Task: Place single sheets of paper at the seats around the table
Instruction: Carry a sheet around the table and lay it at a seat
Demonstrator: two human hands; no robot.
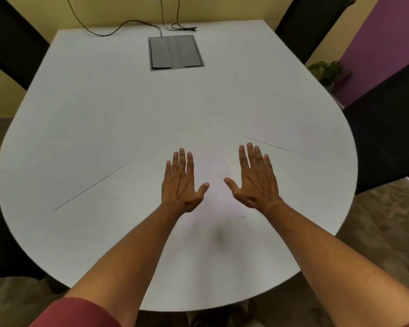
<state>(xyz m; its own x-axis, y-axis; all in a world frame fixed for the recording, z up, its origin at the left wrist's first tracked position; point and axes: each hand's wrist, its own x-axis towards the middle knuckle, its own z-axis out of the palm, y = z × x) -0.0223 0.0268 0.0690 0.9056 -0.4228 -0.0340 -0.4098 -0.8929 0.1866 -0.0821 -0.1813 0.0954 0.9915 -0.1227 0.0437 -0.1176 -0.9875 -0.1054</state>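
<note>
Head view: rounded white bench (104,119). One white paper sheet (213,185) lies flat between left hand (181,182) and right hand (255,180), long axis running away from the person. Both grips open, fingers spread, holding nothing. Further sheets at left (85,201) and right (291,140), angled.

Your white counter (104,114) is rounded at the near end. Three white sheets lie flat on it: left sheet (64,166), middle sheet (213,185), right sheet (298,138). A grey cable hatch (175,53) and black cables (118,29) sit at the far end.
</note>
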